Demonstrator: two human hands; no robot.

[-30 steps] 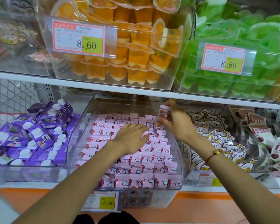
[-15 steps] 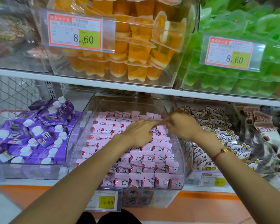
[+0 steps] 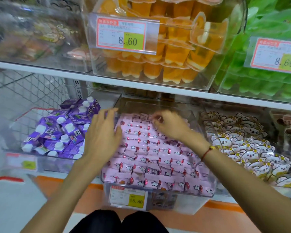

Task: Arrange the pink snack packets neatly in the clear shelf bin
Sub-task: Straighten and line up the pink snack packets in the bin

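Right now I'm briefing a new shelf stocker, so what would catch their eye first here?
First the clear shelf bin at centre, packed with rows of pink snack packets, both hands over it: the left hand spread open at its left edge, the right hand with fingers curled at the back rows. Above sits a bin of bright orange jelly cups with an 8.60 price tag.

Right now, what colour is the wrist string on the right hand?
Red, with a small gold bead: the wrist string shows best in the head view.
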